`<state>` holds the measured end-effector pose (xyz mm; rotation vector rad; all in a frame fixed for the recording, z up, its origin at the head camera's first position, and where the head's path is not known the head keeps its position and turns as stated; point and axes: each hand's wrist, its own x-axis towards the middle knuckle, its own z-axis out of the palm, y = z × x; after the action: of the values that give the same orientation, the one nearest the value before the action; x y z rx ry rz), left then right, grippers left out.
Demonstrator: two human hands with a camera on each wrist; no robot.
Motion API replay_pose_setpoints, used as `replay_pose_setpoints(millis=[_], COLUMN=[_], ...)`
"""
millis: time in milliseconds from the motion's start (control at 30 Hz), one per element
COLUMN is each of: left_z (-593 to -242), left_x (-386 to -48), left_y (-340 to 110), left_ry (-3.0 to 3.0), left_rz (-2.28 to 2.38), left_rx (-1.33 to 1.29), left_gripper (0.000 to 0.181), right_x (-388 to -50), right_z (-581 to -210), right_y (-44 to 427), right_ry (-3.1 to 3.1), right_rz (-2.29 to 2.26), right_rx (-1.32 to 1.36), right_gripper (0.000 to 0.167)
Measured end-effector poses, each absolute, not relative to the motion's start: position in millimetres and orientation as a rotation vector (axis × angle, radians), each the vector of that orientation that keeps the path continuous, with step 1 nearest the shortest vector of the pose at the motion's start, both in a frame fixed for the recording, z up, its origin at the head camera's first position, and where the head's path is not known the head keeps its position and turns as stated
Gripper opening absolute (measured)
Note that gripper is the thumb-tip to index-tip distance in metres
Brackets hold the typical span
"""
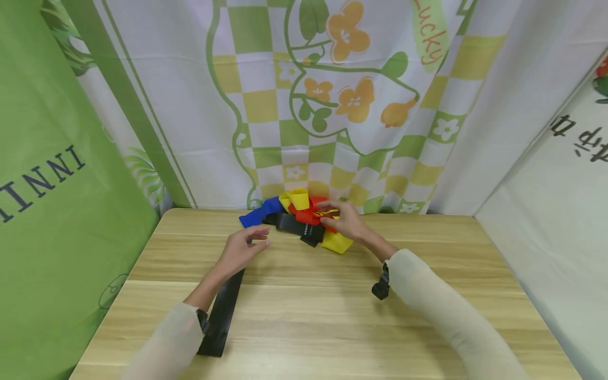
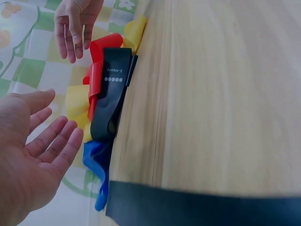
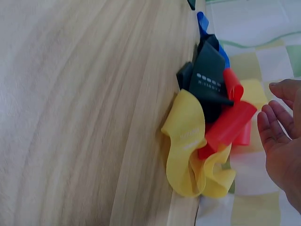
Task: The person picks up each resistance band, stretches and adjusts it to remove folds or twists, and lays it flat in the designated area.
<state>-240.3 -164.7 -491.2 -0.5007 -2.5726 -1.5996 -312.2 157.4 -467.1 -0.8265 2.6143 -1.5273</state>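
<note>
Resistance bands lie heaped along the table's far edge. The black band (image 2: pixel 110 89), printed "X-Heavy", is at the front, with a blue band (image 1: pixel 263 212) to its left. Folded red band (image 3: pixel 233 125) loops sit beside and behind it. Yellow shows at the back and in a yellow band (image 3: pixel 183 127) at the right end. My left hand (image 1: pixel 239 250) hovers left of the heap, fingers loosely spread and holding nothing. My right hand (image 1: pixel 350 221) is at the heap's right end; the right wrist view shows its relaxed fingers apart from the bands.
A flat black strip (image 1: pixel 225 311) lies lengthwise on the left of the wooden table (image 1: pixel 332 316), partly under my left forearm. A patterned curtain (image 1: pixel 266 105) hangs right behind the far edge. Green cloth (image 1: pixel 57 221) stands at the left, white cloth (image 1: pixel 546 211) at the right.
</note>
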Motion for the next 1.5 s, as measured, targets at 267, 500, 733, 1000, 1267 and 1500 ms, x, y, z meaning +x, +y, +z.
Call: replay_pose_setpoints(millis=[267, 500, 733, 1000, 1267, 1500], left_z=[-495.4, -503.9, -511.3, -518.1, -517.6, -517.7], left_x=[-262.5, -276.8, -289.8, -301.6, -306.9, -310.4], left_y=[-140.8, -122.8, -100.0, -80.9, -66.1, -54.8], left_ry=[-2.528, -2.538, -2.511, -2.470, -2.412, -2.394], left_rz=[-1.659, -1.686, -1.702, -1.768, -1.882, -1.882], left_rx=[-0.455, -0.391, -0.333, -0.240, -0.105, -0.032], left_gripper=[0.040, 0.043, 0.043, 0.043, 0.040, 0.032], right_x=[-322.4, -332.9, -339.3, -347.9, -351.0, -353.6], right_z=[-472.2, -483.0, -489.2, -496.0, -499.4, -505.0], right_y=[165.0, 166.1, 164.8, 159.3, 151.7, 146.2], right_ry=[2.700, 2.674, 2.730, 2.741, 2.794, 2.868], right_rz=[-1.512, -1.619, -1.593, -1.628, -1.546, -1.461], right_rx=[-0.746, -0.640, -0.551, -0.547, -0.481, -0.412], right_gripper=[0.039, 0.041, 0.042, 0.044, 0.042, 0.035])
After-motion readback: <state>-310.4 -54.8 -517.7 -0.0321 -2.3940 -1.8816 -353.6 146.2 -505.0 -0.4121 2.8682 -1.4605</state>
